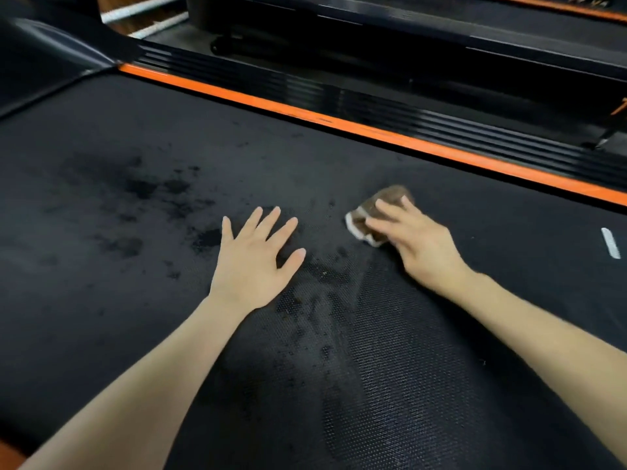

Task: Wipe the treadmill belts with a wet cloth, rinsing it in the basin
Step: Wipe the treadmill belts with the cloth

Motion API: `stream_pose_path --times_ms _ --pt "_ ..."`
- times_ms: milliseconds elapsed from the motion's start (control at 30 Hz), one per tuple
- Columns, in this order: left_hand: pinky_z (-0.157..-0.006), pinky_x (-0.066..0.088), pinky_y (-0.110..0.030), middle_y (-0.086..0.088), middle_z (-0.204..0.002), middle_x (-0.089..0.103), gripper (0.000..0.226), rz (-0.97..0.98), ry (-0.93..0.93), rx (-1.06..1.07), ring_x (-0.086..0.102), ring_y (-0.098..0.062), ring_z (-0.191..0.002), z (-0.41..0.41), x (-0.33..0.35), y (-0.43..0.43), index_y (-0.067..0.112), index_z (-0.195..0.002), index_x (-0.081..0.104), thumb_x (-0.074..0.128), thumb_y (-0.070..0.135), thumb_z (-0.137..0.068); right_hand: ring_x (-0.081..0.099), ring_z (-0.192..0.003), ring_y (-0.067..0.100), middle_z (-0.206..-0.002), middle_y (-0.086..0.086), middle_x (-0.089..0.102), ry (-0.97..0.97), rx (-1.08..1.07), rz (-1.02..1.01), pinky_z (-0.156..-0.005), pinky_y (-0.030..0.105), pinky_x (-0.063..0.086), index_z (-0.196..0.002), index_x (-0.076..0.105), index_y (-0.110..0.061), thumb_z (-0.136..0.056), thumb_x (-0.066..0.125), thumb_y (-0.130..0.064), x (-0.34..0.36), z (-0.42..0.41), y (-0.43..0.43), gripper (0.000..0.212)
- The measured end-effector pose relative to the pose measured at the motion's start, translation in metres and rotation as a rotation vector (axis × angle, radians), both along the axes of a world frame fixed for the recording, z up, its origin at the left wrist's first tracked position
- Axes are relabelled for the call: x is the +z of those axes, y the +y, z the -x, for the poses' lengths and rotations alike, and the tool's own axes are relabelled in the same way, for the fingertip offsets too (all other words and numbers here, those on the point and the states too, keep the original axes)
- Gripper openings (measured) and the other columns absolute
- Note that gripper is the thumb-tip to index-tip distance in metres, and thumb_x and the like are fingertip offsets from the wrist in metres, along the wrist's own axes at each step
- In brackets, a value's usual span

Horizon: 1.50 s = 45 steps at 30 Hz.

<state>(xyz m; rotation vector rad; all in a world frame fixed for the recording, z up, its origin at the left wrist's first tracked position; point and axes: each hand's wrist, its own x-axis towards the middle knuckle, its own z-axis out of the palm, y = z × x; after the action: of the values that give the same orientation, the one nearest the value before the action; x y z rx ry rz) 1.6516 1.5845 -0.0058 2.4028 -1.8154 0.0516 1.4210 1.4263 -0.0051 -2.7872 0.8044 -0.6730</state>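
Leaning over the treadmill belt [135,317] here, both bare forearms reaching in from the bottom. Resting the left hand [252,256] flat on the belt, fingers straight and spread wide, not holding anything. Gripping a bunched-up brown cloth [373,212] with a whitish edge in the right hand [414,242], fingers curling over the top and pressing it down onto the belt; kinda blurry there, so not calling the thumb. Sitting just right of the left hand, apart from it, and on the near side of the orange strip [339,125] along the belt's far edge. Showing dark damp blotches [142,188] all over the left and middle of the belt. Also catching a small white mark [610,242] at far right, and another treadmill [441,28] behind.
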Motion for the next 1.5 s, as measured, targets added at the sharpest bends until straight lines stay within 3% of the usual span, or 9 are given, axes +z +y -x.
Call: stream_pose_path --times_ms 100,233,433,600,800,933,1100,1333,1500 --pt "-0.113 0.010 -0.061 -0.004 -0.155 0.028 0.079 0.015 0.024 0.135 0.021 -0.025 -0.144 -0.004 0.003 0.005 0.027 -0.145 0.037 0.007 0.065 -0.082 0.037 -0.132 0.043 -0.141 0.004 0.048 0.086 0.223 0.035 -0.101 0.051 0.036 -0.122 0.064 -0.019 -0.078 0.059 0.012 -0.002 0.010 0.024 0.053" --pt "-0.111 0.002 -0.063 0.002 -0.160 0.004 0.083 -0.110 -0.033 0.066 -0.002 -0.018 -0.147 -0.027 -0.002 0.020 0.041 -0.149 0.006 -0.013 0.072 -0.074 0.028 -0.138 0.042 -0.145 0.006 0.043 0.121 0.035 -0.032 -0.108 0.063 0.028 -0.123 0.064 -0.021 -0.083 0.052 0.016 0.000 -0.017 -0.036 0.055" --pt "-0.112 0.002 -0.063 0.001 -0.160 0.007 0.077 -0.098 -0.063 0.023 -0.002 -0.020 -0.147 -0.029 -0.006 0.023 0.041 -0.148 0.006 -0.011 0.070 -0.078 0.019 -0.143 0.035 -0.149 -0.003 0.038 0.062 -0.179 -0.141 -0.111 0.045 0.031 -0.124 0.062 -0.027 -0.095 0.043 0.001 0.004 -0.069 -0.065 0.044" --pt "-0.111 0.004 -0.062 0.000 -0.160 0.010 0.081 -0.078 -0.061 0.034 0.003 -0.020 -0.147 -0.026 -0.003 0.025 0.040 -0.148 0.011 -0.010 0.070 -0.076 0.033 -0.133 0.049 -0.141 0.006 0.049 0.097 0.021 -0.086 -0.104 0.058 0.037 -0.119 0.067 -0.020 -0.086 0.052 0.007 0.005 -0.045 0.012 0.044" --pt "-0.112 0.002 -0.061 0.001 -0.160 0.006 0.081 -0.080 -0.048 0.042 0.000 -0.020 -0.147 -0.027 -0.003 0.027 0.039 -0.149 0.009 -0.010 0.068 -0.076 0.034 -0.137 0.035 -0.147 -0.001 0.040 0.156 0.119 0.001 -0.109 0.062 0.021 -0.140 0.038 -0.035 -0.090 0.041 -0.053 0.027 -0.014 0.076 0.052" --pt "-0.112 0.003 -0.062 0.000 -0.159 0.010 0.080 -0.060 -0.027 0.030 0.003 -0.021 -0.147 -0.027 -0.003 0.027 0.038 -0.149 0.014 -0.007 0.068 -0.078 0.027 -0.140 0.036 -0.150 0.005 0.036 0.203 0.075 -0.004 -0.107 0.067 0.022 -0.131 0.053 -0.038 -0.087 0.040 -0.061 0.020 -0.038 0.061 0.051" --pt "-0.112 0.005 -0.061 -0.002 -0.159 0.013 0.078 -0.036 -0.046 0.026 0.006 -0.023 -0.147 -0.027 -0.007 0.028 0.036 -0.149 0.016 -0.006 0.067 -0.081 0.028 -0.141 0.031 -0.146 0.000 0.043 0.133 0.117 -0.094 -0.111 0.052 0.024 -0.120 0.064 -0.036 -0.088 0.044 -0.053 0.002 -0.051 0.044 0.042" --pt "-0.110 0.016 -0.064 -0.006 -0.153 0.031 0.071 0.015 -0.044 0.019 0.023 -0.026 -0.143 -0.029 -0.007 0.027 0.034 -0.144 0.034 0.008 0.065 -0.087 0.023 -0.142 0.032 -0.148 0.002 0.040 0.054 -0.210 -0.190 -0.115 0.048 0.020 -0.123 0.063 -0.031 -0.094 0.056 -0.032 0.008 -0.106 -0.022 0.030" --pt "-0.113 0.009 -0.061 -0.002 -0.158 0.020 0.076 -0.009 -0.032 0.031 0.012 -0.023 -0.146 -0.028 -0.007 0.028 0.037 -0.147 0.023 -0.001 0.067 -0.082 0.026 -0.138 0.043 -0.144 0.005 0.046 0.042 0.092 -0.160 -0.111 0.049 0.031 -0.115 0.069 -0.025 -0.090 0.060 -0.021 0.008 -0.044 0.070 0.027"
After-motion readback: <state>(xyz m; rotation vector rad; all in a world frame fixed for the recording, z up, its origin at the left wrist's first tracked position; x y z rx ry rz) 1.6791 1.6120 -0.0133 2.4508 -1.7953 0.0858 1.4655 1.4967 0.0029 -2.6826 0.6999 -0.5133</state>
